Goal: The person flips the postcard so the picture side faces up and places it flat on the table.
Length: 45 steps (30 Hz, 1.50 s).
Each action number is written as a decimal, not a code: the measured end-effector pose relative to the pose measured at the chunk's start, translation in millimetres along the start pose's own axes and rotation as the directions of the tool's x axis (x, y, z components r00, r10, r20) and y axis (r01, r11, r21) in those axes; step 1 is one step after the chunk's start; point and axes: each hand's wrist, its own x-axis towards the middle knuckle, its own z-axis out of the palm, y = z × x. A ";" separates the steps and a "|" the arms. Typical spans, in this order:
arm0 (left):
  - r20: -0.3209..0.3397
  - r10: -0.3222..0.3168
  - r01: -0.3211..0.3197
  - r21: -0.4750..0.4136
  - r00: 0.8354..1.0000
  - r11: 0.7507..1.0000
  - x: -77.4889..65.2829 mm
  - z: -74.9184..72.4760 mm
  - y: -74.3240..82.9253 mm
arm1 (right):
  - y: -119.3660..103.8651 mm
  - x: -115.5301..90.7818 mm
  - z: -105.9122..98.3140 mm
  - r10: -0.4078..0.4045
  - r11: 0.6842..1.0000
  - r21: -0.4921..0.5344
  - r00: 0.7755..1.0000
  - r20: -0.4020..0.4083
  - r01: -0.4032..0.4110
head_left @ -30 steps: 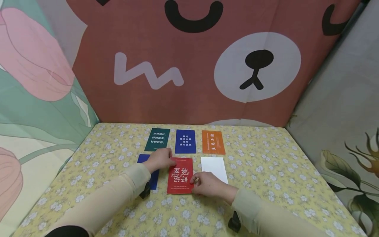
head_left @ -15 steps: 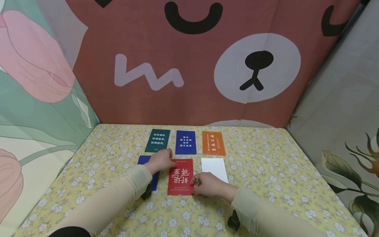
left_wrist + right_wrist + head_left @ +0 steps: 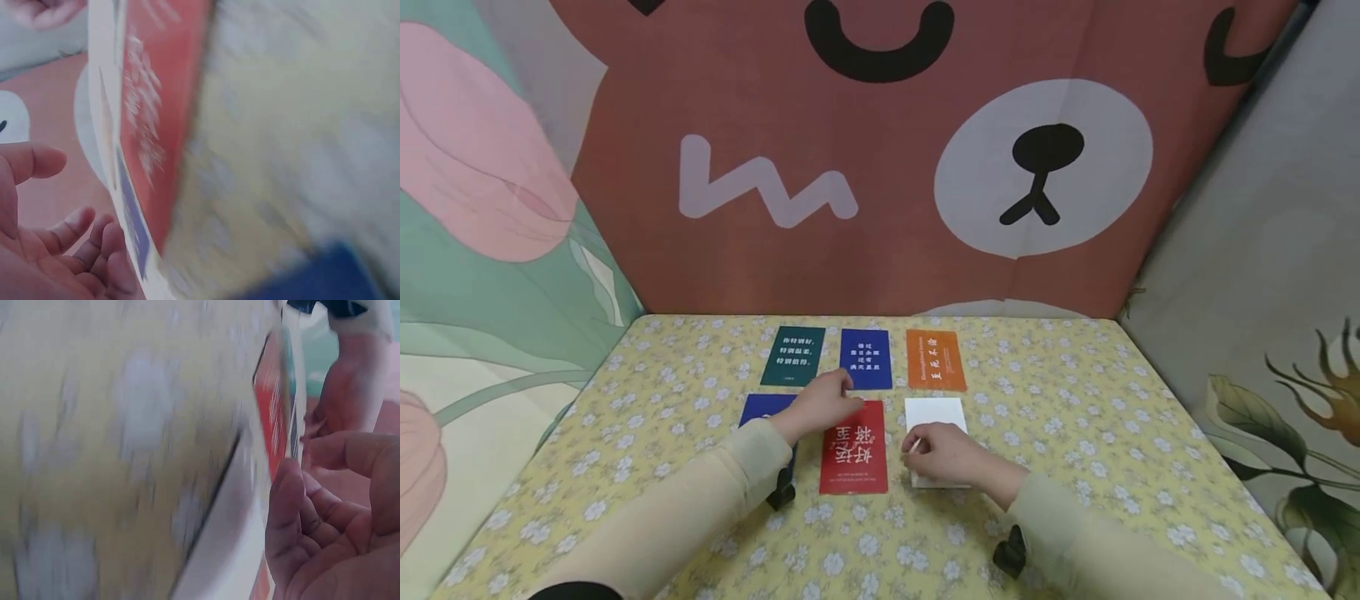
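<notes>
In the head view a red card (image 3: 853,458) with white characters lies flat on the table, in the middle of the near row. My left hand (image 3: 820,406) is over its upper left corner and partly covers a dark blue card (image 3: 763,406) to the left. Its fingers (image 3: 47,162) are loosely bent around nothing in the left wrist view. My right hand (image 3: 942,452) hovers over a white card (image 3: 932,410) at the right of the row, hiding its middle. In the right wrist view, its loosely curled fingers (image 3: 290,500) hold nothing.
Behind the near row lie a green card (image 3: 792,356), a blue card (image 3: 866,358) and an orange card (image 3: 936,360). The table (image 3: 1075,442) wears a yellow floral cloth. A bear-print cloth (image 3: 895,258) hangs behind it, with printed cloths at both sides.
Both hands have come away from the red card. The right hand has moved right, over the white card; the left has risen slightly. The red card has stayed in place.
</notes>
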 end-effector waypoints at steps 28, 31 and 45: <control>0.305 -0.124 0.300 -0.640 0.944 0.708 29.9 30.7 53.2 | 38.8 -40.2 -34.6 0.388 0.914 0.170 0.916 -0.101 -0.368; 0.306 -0.112 0.281 -0.590 0.945 0.757 29.3 36.7 57.1 | 37.1 -43.4 -30.1 0.374 0.922 0.154 0.920 -0.113 -0.356; 0.284 -0.140 0.245 -0.375 0.948 0.894 32.2 51.5 62.4 | 34.2 -29.9 -14.9 0.263 0.921 -0.232 0.938 -0.226 -0.314</control>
